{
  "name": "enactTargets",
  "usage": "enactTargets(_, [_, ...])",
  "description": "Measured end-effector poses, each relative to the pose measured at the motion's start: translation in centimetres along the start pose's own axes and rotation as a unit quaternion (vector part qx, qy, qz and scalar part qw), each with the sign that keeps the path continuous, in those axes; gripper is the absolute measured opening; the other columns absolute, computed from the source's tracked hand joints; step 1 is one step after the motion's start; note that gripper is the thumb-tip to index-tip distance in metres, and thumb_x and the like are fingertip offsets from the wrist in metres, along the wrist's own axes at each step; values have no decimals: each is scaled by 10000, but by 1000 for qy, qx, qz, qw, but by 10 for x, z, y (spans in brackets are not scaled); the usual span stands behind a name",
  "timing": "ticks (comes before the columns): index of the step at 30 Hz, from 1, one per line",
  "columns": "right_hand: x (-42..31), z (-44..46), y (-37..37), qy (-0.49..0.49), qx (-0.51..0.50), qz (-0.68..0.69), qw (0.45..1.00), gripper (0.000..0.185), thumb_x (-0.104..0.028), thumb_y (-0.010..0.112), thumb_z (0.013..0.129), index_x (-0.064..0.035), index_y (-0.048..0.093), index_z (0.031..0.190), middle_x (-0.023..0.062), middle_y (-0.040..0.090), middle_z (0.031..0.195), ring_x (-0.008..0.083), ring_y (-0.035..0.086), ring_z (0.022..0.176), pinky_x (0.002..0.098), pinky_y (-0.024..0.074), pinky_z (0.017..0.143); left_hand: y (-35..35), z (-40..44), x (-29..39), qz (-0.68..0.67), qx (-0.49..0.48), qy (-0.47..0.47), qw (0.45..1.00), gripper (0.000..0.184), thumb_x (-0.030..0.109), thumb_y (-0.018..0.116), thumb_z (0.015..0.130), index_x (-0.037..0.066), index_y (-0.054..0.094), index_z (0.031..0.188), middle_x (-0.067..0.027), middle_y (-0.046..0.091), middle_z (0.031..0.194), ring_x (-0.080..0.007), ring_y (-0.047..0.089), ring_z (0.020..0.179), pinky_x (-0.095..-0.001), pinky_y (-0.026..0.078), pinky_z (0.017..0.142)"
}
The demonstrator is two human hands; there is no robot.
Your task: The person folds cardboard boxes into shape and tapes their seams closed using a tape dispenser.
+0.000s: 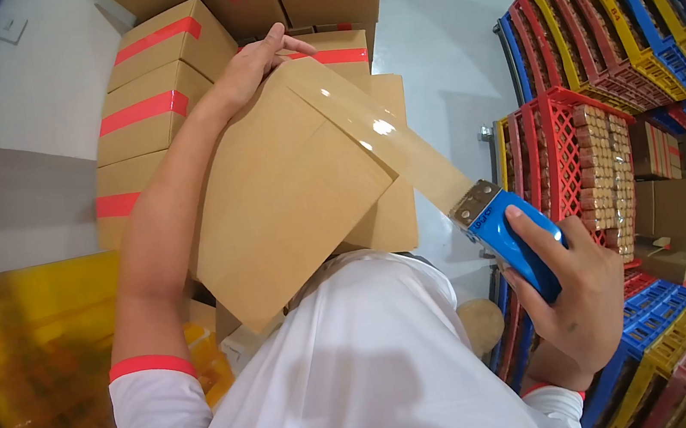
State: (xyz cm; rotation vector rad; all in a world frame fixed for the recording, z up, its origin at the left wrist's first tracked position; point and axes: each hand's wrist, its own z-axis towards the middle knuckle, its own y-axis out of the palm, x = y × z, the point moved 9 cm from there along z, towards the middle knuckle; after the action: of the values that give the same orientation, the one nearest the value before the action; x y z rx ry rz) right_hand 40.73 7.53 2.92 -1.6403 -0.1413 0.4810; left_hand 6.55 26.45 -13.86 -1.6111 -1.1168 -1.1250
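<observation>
A cardboard box (287, 187) sits tilted in front of my body, its plain brown face turned up. My left hand (254, 68) rests at the box's far corner, with the fingers stretched out and apart. Some of its fingers are hidden behind the box edge. In my right hand (575, 296) is a blue tape dispenser (506, 236), gripped off the box's right side. A strip of clear tape (389, 134) runs taut from the dispenser to the far end of the box, along the flap edge.
Cartons with red tape (164, 107) are stacked at the far left and behind. On the right stand stacked crates (586, 17) in red, blue and yellow, one holding rows of brown-wrapped items (602, 171). Yellow translucent material (41, 357) lies at lower left.
</observation>
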Motion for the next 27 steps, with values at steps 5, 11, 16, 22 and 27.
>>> enactTargets(5, [11,30,62,-29,-7,8,1000,569,-238,831,832,-207,708,1386,151,613,874,361,666,686,459,532,622,-4,-1,14,221,19,33,974,688,582,379,1139,13,569,1476,-166,704,1277,-235,651,1179,-360,483,1033])
enactTargets(11, [-10,63,85,-86,-2,21,996,476,-210,790,867,-102,709,1323,163,636,883,353,685,689,461,554,634,131,-70,48,625,-14,211,751,785,445,420,1139,-35,132,1689,-226,121,1779,-370,85,1659,-549,104,1331])
enactTargets(16, [-7,74,156,-134,-88,-143,977,436,-203,751,882,-66,708,1293,170,661,889,328,688,683,454,557,641,177,-90,54,598,-46,222,769,776,338,533,1109,-83,186,1661,-284,216,1736,-402,168,1637,-567,148,1321])
enactTargets(22, [73,86,183,-41,-8,94,995,484,-193,760,901,15,647,1323,160,721,980,242,745,808,399,600,723,188,-75,42,676,10,89,731,890,285,699,992,-66,222,1656,-302,316,1691,-405,261,1614,-573,225,1302])
enactTargets(27, [114,61,218,158,202,722,643,542,-187,660,1051,29,425,1490,120,645,1047,167,697,753,307,582,699,200,-92,71,661,6,137,738,1075,258,797,895,2,133,1702,-293,182,1742,-413,125,1650,-578,166,1313])
